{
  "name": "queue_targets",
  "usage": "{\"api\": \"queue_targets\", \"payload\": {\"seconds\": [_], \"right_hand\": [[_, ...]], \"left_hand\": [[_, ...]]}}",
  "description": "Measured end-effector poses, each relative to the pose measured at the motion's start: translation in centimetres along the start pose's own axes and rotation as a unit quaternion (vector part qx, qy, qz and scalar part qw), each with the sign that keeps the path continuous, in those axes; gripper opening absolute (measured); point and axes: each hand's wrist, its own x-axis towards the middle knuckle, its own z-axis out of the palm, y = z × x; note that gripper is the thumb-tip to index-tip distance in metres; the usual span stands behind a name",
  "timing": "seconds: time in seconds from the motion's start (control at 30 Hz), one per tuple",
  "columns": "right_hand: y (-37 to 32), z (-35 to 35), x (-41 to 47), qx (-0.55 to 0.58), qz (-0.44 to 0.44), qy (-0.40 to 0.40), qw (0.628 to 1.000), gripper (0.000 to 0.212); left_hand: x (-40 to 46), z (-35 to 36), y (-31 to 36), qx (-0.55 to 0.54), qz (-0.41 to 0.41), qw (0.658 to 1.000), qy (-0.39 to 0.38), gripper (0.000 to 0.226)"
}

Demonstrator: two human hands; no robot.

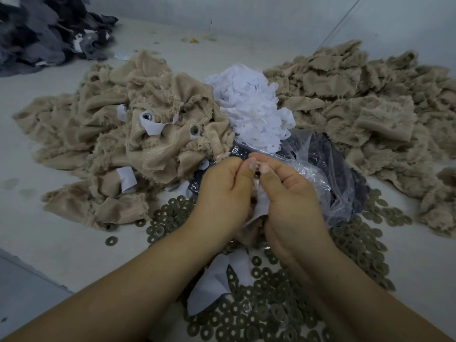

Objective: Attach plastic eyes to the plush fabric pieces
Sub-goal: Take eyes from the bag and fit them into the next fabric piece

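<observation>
Much of the work is hidden between the two hands. The left hand (223, 191) and right hand (291, 193) meet at the fingertips, fingers curled inward, pinching a small dark round piece (256, 174) that looks like a plastic eye; only a sliver of it shows between the thumbs. Below it, the plush fabric piece (254, 224) being worked on is gripped in both palms, and only a tan edge and a strip of white backing (262, 206) peek out, so its shape cannot be made out.

Just behind the right hand lies a crumpled clear plastic bag (328, 183) holding dark contents; whether these are eyes cannot be told through the folds.

On the pale bench (61, 243), a loose spread of flat round washers (271, 299) lies under and around the forearms, running off the bottom edge. A white backing scrap (212, 282) rests among them.

To the left sits a heap of tan plush pieces (138, 134), some showing fitted eyes (146, 116). A second tan heap (365, 109) lies to the right, cut off by the edge. Between them is a mound of white fabric scraps (254, 107). A dark grey fabric pile (44, 33) fills the far left corner, partly out of view.
</observation>
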Motion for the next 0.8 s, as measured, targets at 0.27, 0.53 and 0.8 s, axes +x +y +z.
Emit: {"api": "queue_targets", "payload": {"seconds": [0.27, 0.53, 0.8], "right_hand": [[-1.5, 0.2, 0.0, 0.131, 0.079, -0.095, 0.984, 0.042], [-0.8, 0.4, -0.3, 0.007, 0.087, -0.106, 0.991, 0.076], [-0.8, 0.8, -0.3, 0.102, 0.093, -0.123, 0.983, 0.047]], "left_hand": [[1.3, -3.8, 0.7, -0.039, -0.031, 0.994, -0.101, 0.033], [1.6, -4.5, 0.4, 0.006, 0.024, 1.000, 0.006, 0.034], [1.1, -4.3, 0.9, -0.031, 0.040, 0.999, 0.004, 0.048]]}}
